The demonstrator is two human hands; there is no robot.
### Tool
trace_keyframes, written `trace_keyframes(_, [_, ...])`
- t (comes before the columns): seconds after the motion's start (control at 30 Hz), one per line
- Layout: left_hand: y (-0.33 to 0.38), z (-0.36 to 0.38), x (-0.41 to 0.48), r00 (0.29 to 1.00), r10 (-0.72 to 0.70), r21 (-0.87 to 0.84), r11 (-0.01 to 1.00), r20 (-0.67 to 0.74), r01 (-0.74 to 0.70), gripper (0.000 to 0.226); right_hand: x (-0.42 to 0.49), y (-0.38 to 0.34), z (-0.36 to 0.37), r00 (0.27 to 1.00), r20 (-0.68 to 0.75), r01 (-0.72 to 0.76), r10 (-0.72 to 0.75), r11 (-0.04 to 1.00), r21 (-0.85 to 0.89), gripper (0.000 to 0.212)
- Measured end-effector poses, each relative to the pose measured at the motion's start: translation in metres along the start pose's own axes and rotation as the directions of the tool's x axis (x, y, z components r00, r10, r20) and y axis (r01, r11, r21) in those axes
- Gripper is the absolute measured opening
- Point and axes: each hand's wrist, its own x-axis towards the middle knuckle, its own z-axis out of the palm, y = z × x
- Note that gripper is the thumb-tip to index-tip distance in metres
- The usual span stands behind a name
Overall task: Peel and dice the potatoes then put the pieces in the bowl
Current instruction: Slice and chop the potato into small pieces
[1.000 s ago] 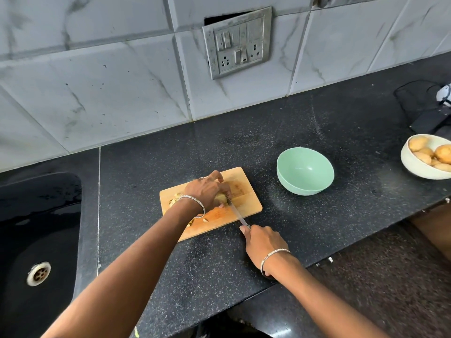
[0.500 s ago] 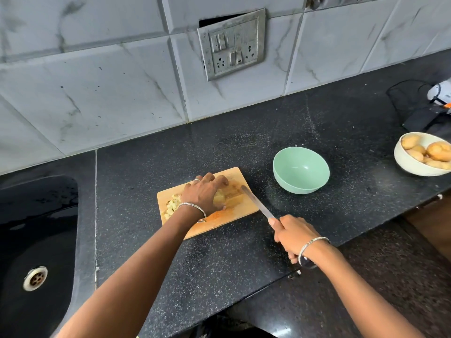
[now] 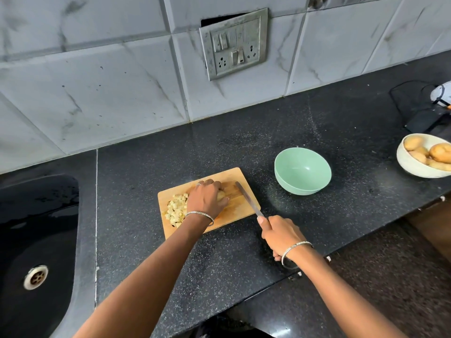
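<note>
A wooden cutting board (image 3: pixel 240 178) lies on the black counter. A heap of pale diced potato pieces (image 3: pixel 176 209) sits on its left half. My left hand (image 3: pixel 207 198) presses down on a piece of peeled potato (image 3: pixel 221 195) at the board's middle. My right hand (image 3: pixel 280 234) grips the handle of a knife (image 3: pixel 247 197), whose blade angles over the board's right end, apart from the potato. An empty mint-green bowl (image 3: pixel 302 173) stands to the right of the board.
A white bowl (image 3: pixel 410 164) of whole unpeeled potatoes stands at the far right. A black sink (image 3: pixel 36 240) with a drain lies to the left. Dark items and a cable (image 3: pixel 415 106) sit at the back right. The counter's front edge runs just under my right wrist.
The knife left the potato and swung out to the right end of the board. My left hand shifted slightly and the diced heap came into view.
</note>
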Motion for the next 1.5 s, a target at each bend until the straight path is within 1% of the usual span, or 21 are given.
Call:
trace_keyframes(0.13, [-0.009, -0.004, -0.004, 0.999, -0.026, -0.044, 0.999, 0.02, 0.027, 0.053, 0.001, -0.006, 0.003, 0.999, -0.01, 0.043, -0.043, 0.999, 0.01, 0.053])
trace_keyframes(0.2, [-0.016, -0.009, -0.007, 0.997, -0.064, -0.064, 0.996, 0.032, 0.066, 0.058, 0.0, -0.011, 0.004, 0.997, 0.002, 0.071, -0.071, 0.997, -0.002, 0.051])
trace_keyframes(0.33, [-0.024, -0.011, -0.016, 0.997, -0.077, -0.136, 0.988, 0.015, 0.078, 0.051, -0.001, -0.022, 0.01, 0.991, 0.035, 0.134, -0.133, 0.99, -0.035, 0.051])
trace_keyframes(0.47, [-0.024, -0.009, -0.022, 0.996, -0.081, -0.189, 0.979, -0.032, 0.073, 0.043, -0.001, -0.032, 0.018, 0.981, 0.014, 0.192, -0.191, 0.978, -0.081, 0.052])
trace_keyframes(0.63, [-0.018, -0.006, -0.024, 0.996, -0.059, -0.212, 0.976, -0.071, 0.043, 0.036, -0.002, -0.035, 0.019, 0.975, -0.018, 0.217, -0.22, 0.969, -0.116, 0.05])
trace_keyframes(0.8, [-0.018, -0.004, -0.023, 0.995, -0.062, -0.22, 0.975, -0.083, 0.042, 0.032, -0.003, -0.036, 0.02, 0.968, -0.004, 0.247, -0.25, 0.959, -0.141, 0.047])
trace_keyframes(1.1, [-0.02, -0.005, -0.021, 0.993, -0.088, -0.239, 0.969, -0.076, 0.068, 0.028, 0.0, -0.047, 0.025, 0.973, 0.031, 0.23, -0.228, 0.97, -0.082, 0.04])
trace_keyframes(1.3, [-0.022, -0.006, -0.017, 0.993, -0.104, -0.253, 0.963, -0.048, 0.089, 0.028, 0.016, -0.072, 0.028, 0.98, -0.007, 0.195, -0.197, 0.973, -0.121, 0.041])
trace_keyframes(1.5, [-0.021, -0.005, -0.018, 0.991, -0.122, -0.261, 0.96, -0.06, 0.103, 0.028, 0.005, -0.053, 0.022, 0.981, 0.033, 0.195, -0.192, 0.967, -0.165, 0.044])
